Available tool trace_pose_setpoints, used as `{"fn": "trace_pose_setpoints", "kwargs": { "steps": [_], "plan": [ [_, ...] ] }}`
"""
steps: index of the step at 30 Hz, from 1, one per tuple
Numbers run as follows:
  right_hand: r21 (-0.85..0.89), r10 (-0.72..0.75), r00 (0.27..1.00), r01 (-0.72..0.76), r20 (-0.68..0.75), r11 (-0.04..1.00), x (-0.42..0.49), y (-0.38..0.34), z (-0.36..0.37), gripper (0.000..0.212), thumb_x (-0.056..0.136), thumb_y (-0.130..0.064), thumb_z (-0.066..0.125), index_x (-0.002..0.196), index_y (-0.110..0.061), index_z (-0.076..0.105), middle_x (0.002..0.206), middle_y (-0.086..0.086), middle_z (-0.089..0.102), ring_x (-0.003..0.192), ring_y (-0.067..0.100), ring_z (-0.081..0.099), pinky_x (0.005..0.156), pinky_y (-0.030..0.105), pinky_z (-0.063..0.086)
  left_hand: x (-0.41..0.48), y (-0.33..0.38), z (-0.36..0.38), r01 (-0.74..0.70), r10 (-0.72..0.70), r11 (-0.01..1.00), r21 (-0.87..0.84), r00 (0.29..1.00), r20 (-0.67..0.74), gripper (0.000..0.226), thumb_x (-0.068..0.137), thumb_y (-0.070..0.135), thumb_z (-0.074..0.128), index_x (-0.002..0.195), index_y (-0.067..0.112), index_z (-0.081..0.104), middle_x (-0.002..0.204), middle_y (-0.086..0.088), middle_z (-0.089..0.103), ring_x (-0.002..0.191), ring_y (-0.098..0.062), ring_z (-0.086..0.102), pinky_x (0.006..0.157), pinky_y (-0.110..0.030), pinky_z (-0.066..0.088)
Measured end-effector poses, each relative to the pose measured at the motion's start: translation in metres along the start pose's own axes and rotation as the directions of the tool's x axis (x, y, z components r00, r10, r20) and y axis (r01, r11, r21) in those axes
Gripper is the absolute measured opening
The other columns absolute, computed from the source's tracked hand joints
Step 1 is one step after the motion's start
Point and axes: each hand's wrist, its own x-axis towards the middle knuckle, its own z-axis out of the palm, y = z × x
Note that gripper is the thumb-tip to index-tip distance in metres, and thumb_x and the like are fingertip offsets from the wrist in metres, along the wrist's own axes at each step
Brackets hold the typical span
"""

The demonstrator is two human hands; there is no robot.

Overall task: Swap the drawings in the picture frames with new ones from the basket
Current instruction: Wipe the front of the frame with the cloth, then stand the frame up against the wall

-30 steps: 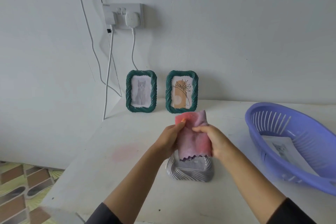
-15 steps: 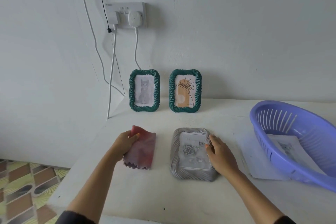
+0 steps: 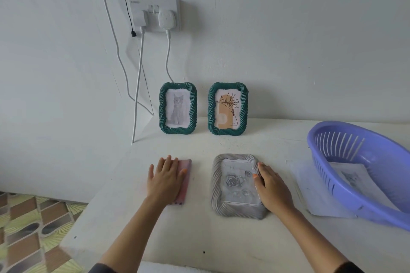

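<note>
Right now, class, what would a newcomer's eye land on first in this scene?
Probably the two green frames upright against the wall, one with a cat drawing, one with a flower. Next, the grey frame lying flat with the right hand on its edge, the left hand pressing a pink cloth, and the purple basket at right.

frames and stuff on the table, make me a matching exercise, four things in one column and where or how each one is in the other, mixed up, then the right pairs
1. grey frame
2. cat frame
3. pink cloth
4. purple basket

A. standing against the wall
B. under the left hand
C. at the table's right edge, paper inside
D. lying flat, right hand on its edge

Pairs: 1-D, 2-A, 3-B, 4-C
</note>
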Motion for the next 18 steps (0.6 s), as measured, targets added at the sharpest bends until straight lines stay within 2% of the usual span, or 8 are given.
{"fn": "trace_pose_setpoints", "kwargs": {
  "steps": [6,9,10,12,14,16,18],
  "plan": [
    [0.043,0.014,1.000,-0.015,0.023,0.999,0.000,0.001,-0.002,0.051,0.099,-0.031,0.033,0.146,-0.012,0.024,0.154,0.002,0.025,0.142,0.015,0.022,0.115,0.028,0.016,0.004,-0.005,-0.002,-0.011,-0.004,0.993,0.122,0.993,0.122,0.058,0.098,0.050,0.010,0.151,0.027,0.002,0.160,0.005,0.000,0.148,-0.018,-0.005,0.117,-0.052,-0.007],
    [0.156,0.071,0.997,-0.073,0.019,0.985,-0.003,0.001,-0.007,0.057,0.096,-0.039,0.038,0.145,-0.012,0.026,0.153,0.004,0.029,0.141,0.019,0.026,0.112,0.032,0.024,-0.002,0.016,-0.012,0.013,-0.020,0.997,0.080,0.997,0.081,0.061,0.097,0.051,0.011,0.151,0.024,0.002,0.160,-0.002,-0.006,0.147,-0.024,-0.015,0.113,-0.055,-0.014],
    [0.157,0.107,0.994,-0.103,-0.014,0.982,-0.003,0.001,-0.009,0.056,0.095,-0.041,0.040,0.141,-0.010,0.033,0.149,0.007,0.034,0.137,0.022,0.031,0.109,0.033,0.029,-0.006,0.029,-0.015,0.018,-0.019,0.999,0.029,0.999,0.048,0.062,0.097,0.051,0.012,0.151,0.021,0.007,0.160,-0.004,-0.003,0.147,-0.025,-0.013,0.114,-0.053,-0.013],
    [0.008,0.178,0.982,-0.178,-0.062,0.984,-0.006,-0.001,-0.014,0.050,0.092,-0.045,0.042,0.122,-0.007,0.052,0.134,0.014,0.046,0.125,0.030,0.040,0.100,0.035,0.036,-0.014,0.059,-0.016,-0.005,0.006,0.999,-0.043,1.000,0.018,0.062,0.097,0.051,0.015,0.148,0.015,0.021,0.158,-0.008,0.010,0.147,-0.026,0.000,0.117,-0.049,-0.003],
    [-0.135,0.231,0.972,-0.235,-0.045,0.963,-0.009,-0.005,-0.016,0.050,0.091,-0.049,0.041,0.109,-0.007,0.060,0.125,0.014,0.048,0.119,0.032,0.041,0.095,0.036,0.038,-0.022,0.084,-0.006,-0.021,0.024,0.999,-0.033,0.996,0.083,0.060,0.098,0.049,0.018,0.141,0.011,0.035,0.153,-0.013,0.022,0.144,-0.030,0.013,0.118,-0.047,0.007],
    [-0.139,0.249,0.968,-0.249,-0.018,0.958,-0.014,-0.010,-0.015,0.048,0.091,-0.048,0.042,0.105,-0.007,0.061,0.122,0.014,0.047,0.118,0.032,0.040,0.093,0.036,0.039,-0.028,0.100,0.007,-0.011,0.015,0.999,-0.034,0.990,0.143,0.055,0.098,0.044,0.024,0.136,0.007,0.041,0.145,-0.014,0.031,0.137,-0.030,0.022,0.116,-0.045,0.013],
    [-0.091,0.269,0.963,-0.270,-0.016,0.959,-0.017,-0.017,-0.012,0.040,0.089,-0.042,0.048,0.099,-0.006,0.062,0.117,0.014,0.048,0.116,0.032,0.043,0.088,0.035,0.041,-0.030,0.107,0.014,0.022,-0.011,0.995,-0.098,0.993,0.116,0.049,0.097,0.038,0.032,0.133,0.006,0.042,0.139,-0.011,0.036,0.133,-0.028,0.029,0.113,-0.040,0.019]
  ]
}}
